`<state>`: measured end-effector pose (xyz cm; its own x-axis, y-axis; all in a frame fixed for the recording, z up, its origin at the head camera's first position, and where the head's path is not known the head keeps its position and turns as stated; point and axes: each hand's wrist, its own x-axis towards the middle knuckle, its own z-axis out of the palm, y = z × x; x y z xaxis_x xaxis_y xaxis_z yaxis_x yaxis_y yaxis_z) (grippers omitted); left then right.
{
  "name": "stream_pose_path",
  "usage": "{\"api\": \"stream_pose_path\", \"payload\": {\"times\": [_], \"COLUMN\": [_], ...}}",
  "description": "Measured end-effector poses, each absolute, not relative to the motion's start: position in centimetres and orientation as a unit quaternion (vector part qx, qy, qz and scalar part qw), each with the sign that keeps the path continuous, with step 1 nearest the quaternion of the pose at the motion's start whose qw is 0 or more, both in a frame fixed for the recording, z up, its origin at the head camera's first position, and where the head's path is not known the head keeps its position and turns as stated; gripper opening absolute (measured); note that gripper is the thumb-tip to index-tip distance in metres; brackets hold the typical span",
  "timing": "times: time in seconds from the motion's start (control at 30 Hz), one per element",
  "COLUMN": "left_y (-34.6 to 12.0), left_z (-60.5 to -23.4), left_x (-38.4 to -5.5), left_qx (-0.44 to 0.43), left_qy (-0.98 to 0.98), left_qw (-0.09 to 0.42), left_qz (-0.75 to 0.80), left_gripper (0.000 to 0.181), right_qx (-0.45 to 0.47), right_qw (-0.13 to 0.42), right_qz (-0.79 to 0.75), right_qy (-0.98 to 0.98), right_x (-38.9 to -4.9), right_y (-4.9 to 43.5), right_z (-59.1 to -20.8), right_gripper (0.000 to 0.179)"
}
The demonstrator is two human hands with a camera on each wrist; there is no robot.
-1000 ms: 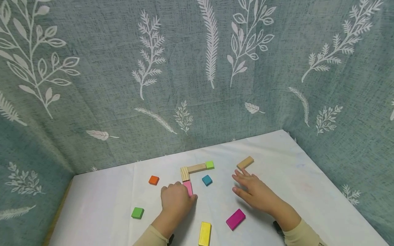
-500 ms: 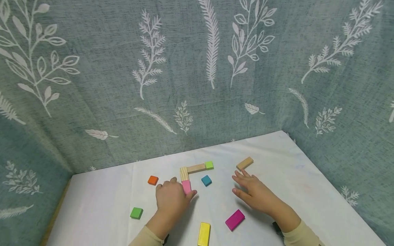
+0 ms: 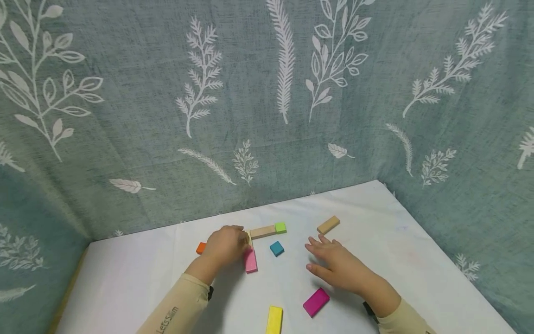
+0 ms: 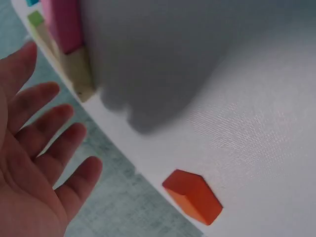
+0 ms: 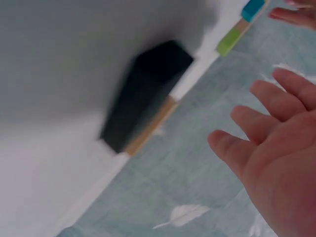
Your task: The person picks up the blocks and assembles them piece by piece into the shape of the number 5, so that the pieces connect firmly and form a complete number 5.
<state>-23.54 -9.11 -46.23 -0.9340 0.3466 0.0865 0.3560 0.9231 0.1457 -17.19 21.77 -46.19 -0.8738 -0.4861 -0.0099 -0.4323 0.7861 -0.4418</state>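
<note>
Pink block (image 3: 251, 262) laid on table (image 3: 125, 278), butted against pale wood block (image 4: 80, 74). Left grip (image 3: 226, 244) held just left of pink block, fingers loosely spread; right grip (image 3: 337, 265) well right, also spread.

Teal-grey fabric (image 3: 250, 106) with white leaf prints (image 3: 285, 60) hangs behind and beside the white tabletop (image 3: 137, 260)

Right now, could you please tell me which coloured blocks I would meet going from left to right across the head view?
Orange block, pink block, blue block, magenta block. The yellow block and lime block are left out, as they share the blue one's span.
</note>
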Motion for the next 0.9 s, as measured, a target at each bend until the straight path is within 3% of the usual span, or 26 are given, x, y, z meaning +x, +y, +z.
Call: {"api": "stream_pose_path", "payload": {"times": [0.2, 0.37, 0.7, 0.9], "left_y": [-10.0, -10.0, -10.0, -10.5], "left_z": [-47.3, -47.9, -47.9, -48.0], "left_x": [-24.5, -24.7, -24.2, -24.1], "left_qx": [-0.162, -0.176, -0.211, -0.224], "left_qy": [-0.983, -0.981, -0.977, -0.974], "left_qw": [-0.003, 0.008, 0.005, 0.026], "left_qz": [-0.092, -0.086, -0.013, 0.012], "left_gripper": [0.016, 0.02, 0.049, 0.055], "right_qx": [-0.324, -0.37, -0.34, -0.319], "right_qw": [0.106, 0.094, 0.117, 0.135], "right_qz": [-0.162, -0.118, -0.068, -0.05], "right_qy": [0.926, 0.916, 0.931, 0.937], "right_x": [-17.4, -17.6, -18.6, -18.7], "right_y": [18.0, 15.4, 12.9, 12.2], "right_z": [-45.1, -44.8, -46.2, -46.9], "right_gripper": [0.058, 0.059, 0.061, 0.068]}}
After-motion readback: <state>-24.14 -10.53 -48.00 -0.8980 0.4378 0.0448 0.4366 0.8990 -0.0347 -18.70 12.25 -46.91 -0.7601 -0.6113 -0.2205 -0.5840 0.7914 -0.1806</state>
